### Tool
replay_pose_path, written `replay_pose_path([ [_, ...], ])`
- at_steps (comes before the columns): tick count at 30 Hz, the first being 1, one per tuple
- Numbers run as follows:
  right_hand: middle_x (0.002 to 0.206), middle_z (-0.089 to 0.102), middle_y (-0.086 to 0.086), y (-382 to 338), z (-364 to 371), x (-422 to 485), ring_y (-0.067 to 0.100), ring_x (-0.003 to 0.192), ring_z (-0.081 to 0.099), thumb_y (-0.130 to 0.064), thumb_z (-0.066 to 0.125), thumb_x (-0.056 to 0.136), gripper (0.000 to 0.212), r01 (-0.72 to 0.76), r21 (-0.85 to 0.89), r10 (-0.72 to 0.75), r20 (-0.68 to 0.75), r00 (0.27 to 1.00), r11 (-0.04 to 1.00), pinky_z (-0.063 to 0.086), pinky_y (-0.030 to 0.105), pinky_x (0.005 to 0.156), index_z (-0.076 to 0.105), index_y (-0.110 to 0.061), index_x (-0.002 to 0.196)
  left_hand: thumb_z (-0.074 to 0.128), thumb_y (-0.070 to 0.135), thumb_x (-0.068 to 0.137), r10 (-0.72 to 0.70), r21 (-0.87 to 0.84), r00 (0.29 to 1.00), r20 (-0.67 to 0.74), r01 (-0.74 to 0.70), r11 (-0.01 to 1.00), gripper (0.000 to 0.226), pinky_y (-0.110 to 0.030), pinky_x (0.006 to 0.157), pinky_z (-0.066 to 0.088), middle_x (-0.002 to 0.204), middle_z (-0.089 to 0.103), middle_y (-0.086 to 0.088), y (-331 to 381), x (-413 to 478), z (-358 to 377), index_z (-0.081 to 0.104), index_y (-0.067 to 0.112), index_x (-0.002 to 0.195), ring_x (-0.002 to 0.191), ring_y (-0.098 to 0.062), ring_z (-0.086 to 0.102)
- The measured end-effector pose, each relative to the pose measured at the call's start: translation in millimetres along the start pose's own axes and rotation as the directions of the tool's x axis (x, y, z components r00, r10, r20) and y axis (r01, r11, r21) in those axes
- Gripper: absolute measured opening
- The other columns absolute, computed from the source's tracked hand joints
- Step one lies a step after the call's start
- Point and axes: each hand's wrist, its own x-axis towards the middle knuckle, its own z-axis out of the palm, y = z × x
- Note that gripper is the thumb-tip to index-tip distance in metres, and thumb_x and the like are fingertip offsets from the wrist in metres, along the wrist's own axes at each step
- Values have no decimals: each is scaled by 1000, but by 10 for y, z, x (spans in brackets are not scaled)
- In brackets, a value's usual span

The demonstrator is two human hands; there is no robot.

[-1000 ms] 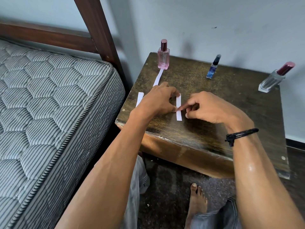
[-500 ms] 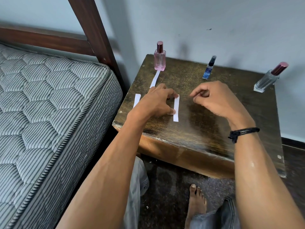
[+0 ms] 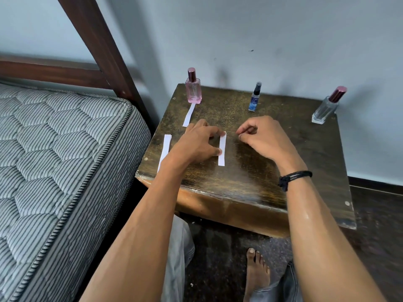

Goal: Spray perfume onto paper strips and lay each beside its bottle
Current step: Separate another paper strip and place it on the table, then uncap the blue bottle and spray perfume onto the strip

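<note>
Three perfume bottles stand along the back of the dark wooden table (image 3: 250,177): a pink bottle (image 3: 193,90) at the left, a small blue spray bottle (image 3: 254,99) in the middle, and a clear bottle with a maroon cap (image 3: 326,109) at the right corner. One white paper strip (image 3: 189,115) lies just in front of the pink bottle. My left hand (image 3: 196,143) pinches another paper strip (image 3: 222,156) flat on the table, thumb and forefinger on it. My right hand (image 3: 261,135) hovers to its right, fingers curled, holding nothing. Spare strips (image 3: 165,150) lie at the table's left edge.
A striped mattress (image 3: 61,160) and a dark wooden bed post (image 3: 102,51) crowd the table's left side. A grey wall (image 3: 283,40) rises directly behind the bottles. A bare foot (image 3: 256,271) rests on the dark floor below the table's front edge.
My right hand has let go of the middle strip and drawn back to the right with its fingers curled. My left hand stays on the strip.
</note>
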Motion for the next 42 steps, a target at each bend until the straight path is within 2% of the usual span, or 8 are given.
replay_pose_path([
  [3, 85, 63, -21, 11, 46, 0, -8, 81, 57, -14, 72, 93, 12, 4, 53, 0, -70, 998, 999, 38, 9, 68, 77, -24, 95, 77, 28, 85, -7, -83, 999, -49, 3, 997, 42, -33, 105, 43, 114, 53, 3, 27, 35, 6, 66, 30, 126, 115, -18, 52],
  [6, 87, 66, -19, 45, 116, 36, -7, 81, 60, -17, 73, 92, 9, -11, 153, 46, -223, 974, 988, 40, 7, 67, 77, -24, 95, 76, 24, 87, -49, -173, 985, -163, 20, 985, 24, -27, 88, 48, 103, 57, 8, 69, 53, -3, 72, 26, 111, 91, -7, 58],
  [13, 87, 68, -10, 99, 262, 77, -4, 73, 61, -8, 76, 88, 20, -6, 415, 250, -536, 807, 910, 43, 2, 63, 68, -18, 103, 75, 26, 88, -152, -281, 957, -248, 79, 957, 8, -28, 76, 50, 90, 66, 9, 74, 20, -40, 74, 29, 96, 80, -3, 60],
  [23, 112, 64, -1, 135, 409, 181, 11, 97, 63, -13, 81, 86, 49, -17, 478, 308, -538, 785, 878, 50, 9, 78, 60, -17, 130, 73, 27, 89, -203, -331, 945, -257, 111, 937, 5, -27, 72, 48, 83, 66, 13, 119, 6, -30, 75, 28, 94, 78, -5, 61],
  [28, 125, 57, -1, 141, 363, 317, 7, 105, 59, -20, 81, 87, 59, -43, 409, 273, -523, 807, 911, 40, 2, 69, 55, -18, 140, 72, 27, 90, -204, -329, 945, -255, 113, 937, 4, -21, 65, 43, 84, 67, 14, 118, 7, -18, 74, 28, 94, 79, -4, 61],
  [34, 141, 52, 4, 133, 314, 502, 16, 119, 60, -35, 76, 92, 63, -72, 309, 227, -504, 834, 948, 43, 24, 90, 52, -17, 146, 72, 26, 90, -217, -348, 939, -268, 116, 930, 4, -23, 66, 45, 82, 66, 14, 114, 13, -23, 74, 30, 91, 77, -3, 60],
  [38, 139, 58, 5, 116, 259, 619, 20, 121, 59, -35, 74, 94, 54, -85, 264, 215, -512, 832, 961, 41, 26, 92, 57, -14, 141, 71, 24, 90, -227, -358, 932, -281, 118, 926, 6, -25, 68, 46, 80, 66, 13, 102, 9, -26, 74, 29, 88, 76, -5, 60],
  [42, 110, 69, -1, 140, 270, 655, 19, 101, 66, -28, 72, 95, 22, -58, 263, 195, -532, 824, 963, 48, 29, 80, 69, -15, 113, 71, 24, 90, -224, -378, 931, -289, 104, 920, 6, -24, 67, 46, 84, 69, 10, 95, 0, -31, 74, 29, 88, 77, -7, 62],
])
